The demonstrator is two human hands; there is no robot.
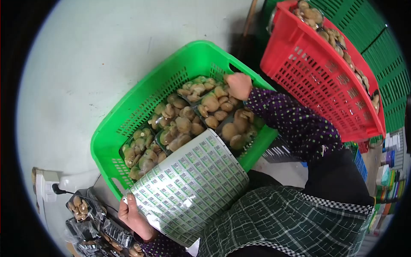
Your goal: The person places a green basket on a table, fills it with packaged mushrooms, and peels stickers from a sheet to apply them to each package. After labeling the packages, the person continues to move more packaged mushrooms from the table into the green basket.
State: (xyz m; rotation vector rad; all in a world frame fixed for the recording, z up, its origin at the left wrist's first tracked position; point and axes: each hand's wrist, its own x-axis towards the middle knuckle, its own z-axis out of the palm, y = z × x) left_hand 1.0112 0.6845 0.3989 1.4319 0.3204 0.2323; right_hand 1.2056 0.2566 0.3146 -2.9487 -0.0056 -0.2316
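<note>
My left hand [136,217] pinches the left edge of a large sheet of labels [190,186], printed with rows of small green-and-white stickers with square codes. The sheet slopes over the near side of a green plastic basket [141,105] and covers part of its contents. Inside the basket sit several film-wrapped black trays of brown mushrooms [183,124]. Over the far right trays is my right hand [239,85], its fingers curled closed close to a mushroom pack. What those fingers hold, if anything, is hidden.
At the upper right stands a red basket [317,73] filled with mushroom packs, in front of green crates [391,85]. Lower left are more wrapped mushroom trays [79,207] and a black cable [77,195]. A white box [48,186] stands beside them.
</note>
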